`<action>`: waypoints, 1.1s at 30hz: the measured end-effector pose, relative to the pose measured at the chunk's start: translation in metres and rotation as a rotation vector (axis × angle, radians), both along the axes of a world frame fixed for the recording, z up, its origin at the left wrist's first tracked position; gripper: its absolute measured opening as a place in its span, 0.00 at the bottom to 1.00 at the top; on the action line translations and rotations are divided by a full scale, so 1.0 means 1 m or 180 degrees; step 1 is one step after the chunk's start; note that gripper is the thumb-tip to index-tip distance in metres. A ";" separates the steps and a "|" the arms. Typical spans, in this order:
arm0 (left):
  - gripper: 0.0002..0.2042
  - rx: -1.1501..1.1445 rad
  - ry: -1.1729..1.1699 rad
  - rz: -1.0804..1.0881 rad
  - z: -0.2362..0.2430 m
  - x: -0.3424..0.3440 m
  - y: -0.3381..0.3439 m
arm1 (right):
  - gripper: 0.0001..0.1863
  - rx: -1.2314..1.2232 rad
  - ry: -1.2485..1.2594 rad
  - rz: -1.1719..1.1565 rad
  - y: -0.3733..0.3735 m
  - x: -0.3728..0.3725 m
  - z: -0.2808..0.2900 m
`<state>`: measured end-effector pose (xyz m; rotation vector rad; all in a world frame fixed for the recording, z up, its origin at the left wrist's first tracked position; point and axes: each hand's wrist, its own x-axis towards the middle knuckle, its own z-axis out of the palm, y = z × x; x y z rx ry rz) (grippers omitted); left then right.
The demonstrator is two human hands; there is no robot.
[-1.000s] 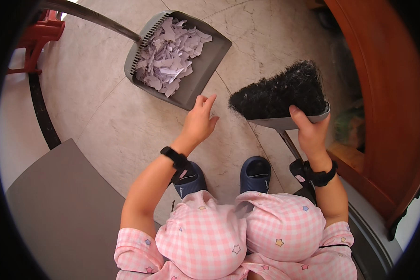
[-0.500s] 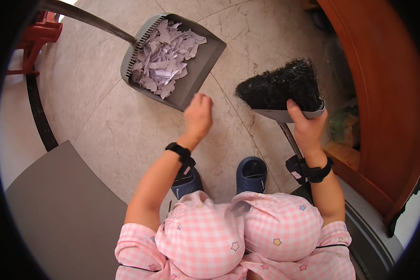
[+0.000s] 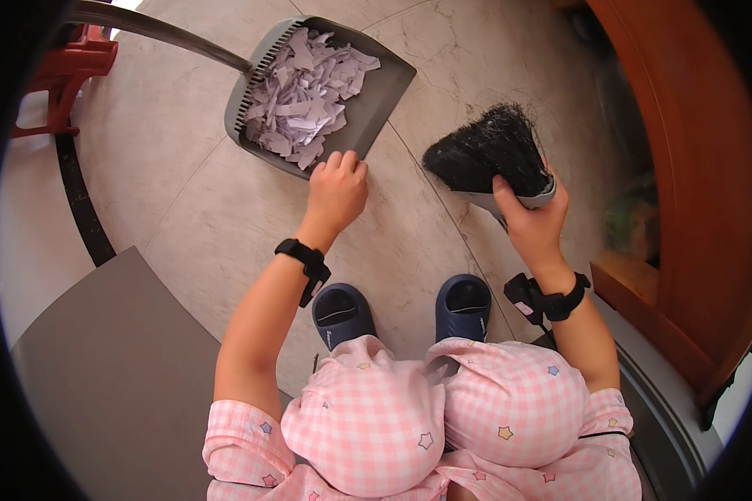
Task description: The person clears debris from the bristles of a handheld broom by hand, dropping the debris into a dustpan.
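My right hand [image 3: 536, 219] is wrapped round the grey base of a broom head [image 3: 485, 159], its black bristles turned up and away from me. Stray hairs stick out from the bristle tips. At the near rim of a grey dustpan [image 3: 368, 117], my left hand [image 3: 337, 192] has its fingers curled together, and I cannot make out anything in them. A heap of torn white paper scraps [image 3: 305, 100] lies in the pan against its toothed back edge. The pan's long handle [image 3: 167, 35] runs off to the upper left.
Blue slippers [image 3: 463, 307] are on the tiled floor below my hands. On the right stands reddish-brown wooden furniture [image 3: 702, 167], with bagged things under it. A red plastic stool [image 3: 71, 71] is at far left, and a grey panel [image 3: 117, 359] at lower left.
My left hand has shifted slightly left and its fingers now show at the pan's rim. My right hand has moved a little left and tilted the broom head.
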<state>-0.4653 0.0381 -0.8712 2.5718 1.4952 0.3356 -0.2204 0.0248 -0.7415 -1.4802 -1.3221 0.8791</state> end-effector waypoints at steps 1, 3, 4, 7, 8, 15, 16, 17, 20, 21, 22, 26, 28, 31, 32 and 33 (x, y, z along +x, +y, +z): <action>0.04 0.0194 0.0126 -0.0012 -0.004 0.001 0.005 | 0.11 -0.0002 -0.0007 0.0001 0.000 0.000 -0.002; 0.03 0.0144 0.0280 -0.0162 -0.013 0.008 0.009 | 0.11 -0.0007 -0.0049 -0.0007 -0.002 0.005 -0.007; 0.02 0.0095 0.0458 -0.0301 -0.019 0.010 0.009 | 0.10 -0.0009 -0.0067 -0.0003 -0.002 0.007 -0.011; 0.05 -0.0123 0.0667 -0.0216 -0.033 0.019 0.012 | 0.10 0.0012 -0.0067 0.0031 0.000 0.015 -0.021; 0.05 -0.0120 0.0669 -0.0221 -0.035 0.023 0.015 | 0.10 0.0014 -0.0066 0.0027 0.001 0.019 -0.024; 0.04 0.0987 -0.0787 0.1646 0.023 -0.006 0.071 | 0.10 -0.0113 -0.0107 -0.0110 0.013 0.035 -0.034; 0.03 0.1124 -0.0778 0.1844 0.031 -0.015 0.077 | 0.11 -0.0178 -0.0139 -0.0148 0.015 0.032 -0.031; 0.03 0.1130 -0.0772 0.1842 0.036 -0.021 0.079 | 0.11 -0.0174 -0.0132 -0.0148 0.017 0.029 -0.029; 0.03 0.0285 -0.0958 0.0476 0.040 -0.028 0.071 | 0.11 0.0134 -0.0468 -0.0108 0.019 0.017 -0.024; 0.03 0.0282 -0.0699 0.0009 0.035 -0.018 0.062 | 0.12 0.0079 -0.0429 -0.0146 0.021 0.014 -0.022; 0.07 0.0029 -0.0499 -0.0261 0.032 -0.006 0.048 | 0.13 0.0035 -0.0367 -0.0170 0.022 0.011 -0.022; 0.16 -0.0989 -0.0653 -0.0320 -0.017 0.046 0.009 | 0.13 0.0190 -0.0387 -0.0113 0.020 0.019 -0.047; 0.17 -0.0921 -0.1103 0.0097 -0.040 0.066 0.005 | 0.14 0.0258 -0.0443 -0.0100 0.021 0.022 -0.056; 0.14 -0.0913 -0.1143 0.0107 -0.066 0.084 0.005 | 0.14 0.0172 -0.0391 -0.0066 0.019 0.033 -0.066; 0.12 -0.0942 -0.1120 0.0094 -0.073 0.087 0.006 | 0.14 0.0174 -0.0396 -0.0073 0.019 0.037 -0.068; 0.12 -0.0937 -0.1121 0.0088 -0.079 0.090 0.007 | 0.14 0.0150 -0.0389 -0.0069 0.019 0.041 -0.071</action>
